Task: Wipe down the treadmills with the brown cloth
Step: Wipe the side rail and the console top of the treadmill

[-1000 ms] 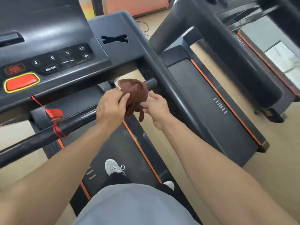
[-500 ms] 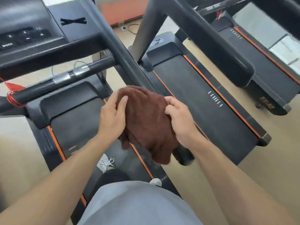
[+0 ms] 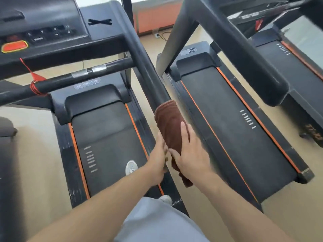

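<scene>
The brown cloth (image 3: 170, 124) is wrapped over the lower end of the black right handrail (image 3: 139, 55) of the treadmill I stand on. My right hand (image 3: 190, 154) lies over the cloth from the right, thumb and fingers curled round it. My left hand (image 3: 158, 158) presses against the cloth's left side; its fingers are blurred and partly hidden. The treadmill's console (image 3: 43, 34) with an orange button is at the upper left. A second treadmill (image 3: 227, 130) lies to the right.
A front crossbar (image 3: 73, 79) with red cord wound on it runs below the console. The second treadmill's handrail (image 3: 248, 67) slants across the upper right, and a third treadmill (image 3: 286, 55) sits beyond it. My shoes (image 3: 131, 167) stand on the belt.
Both hands have slid the cloth down the right handrail from the crossbar end towards its lower end. The view has tilted up, showing the console again.
</scene>
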A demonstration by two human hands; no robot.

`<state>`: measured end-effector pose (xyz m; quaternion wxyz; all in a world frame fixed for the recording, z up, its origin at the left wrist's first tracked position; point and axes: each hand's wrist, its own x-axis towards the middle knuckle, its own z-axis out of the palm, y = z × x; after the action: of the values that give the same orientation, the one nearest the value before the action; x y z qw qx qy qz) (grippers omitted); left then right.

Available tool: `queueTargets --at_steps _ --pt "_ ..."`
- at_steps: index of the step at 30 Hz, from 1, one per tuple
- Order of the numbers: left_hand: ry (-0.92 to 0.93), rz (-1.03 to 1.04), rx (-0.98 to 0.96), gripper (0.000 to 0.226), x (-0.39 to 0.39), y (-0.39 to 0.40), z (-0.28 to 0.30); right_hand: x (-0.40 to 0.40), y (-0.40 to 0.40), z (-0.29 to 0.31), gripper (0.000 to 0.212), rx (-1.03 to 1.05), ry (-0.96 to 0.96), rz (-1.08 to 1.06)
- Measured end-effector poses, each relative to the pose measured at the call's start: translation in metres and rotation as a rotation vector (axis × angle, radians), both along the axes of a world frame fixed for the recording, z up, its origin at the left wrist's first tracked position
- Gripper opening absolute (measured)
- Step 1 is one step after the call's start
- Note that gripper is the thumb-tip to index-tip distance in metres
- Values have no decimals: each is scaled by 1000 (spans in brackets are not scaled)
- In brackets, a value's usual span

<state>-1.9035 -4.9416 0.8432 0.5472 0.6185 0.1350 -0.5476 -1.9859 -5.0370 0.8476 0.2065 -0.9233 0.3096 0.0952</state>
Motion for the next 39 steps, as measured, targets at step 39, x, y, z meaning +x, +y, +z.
queueTargets --at_steps 39 --pt "-860 -220 -165 68 320 -103 27 402 -127 16 55 316 -395 87"
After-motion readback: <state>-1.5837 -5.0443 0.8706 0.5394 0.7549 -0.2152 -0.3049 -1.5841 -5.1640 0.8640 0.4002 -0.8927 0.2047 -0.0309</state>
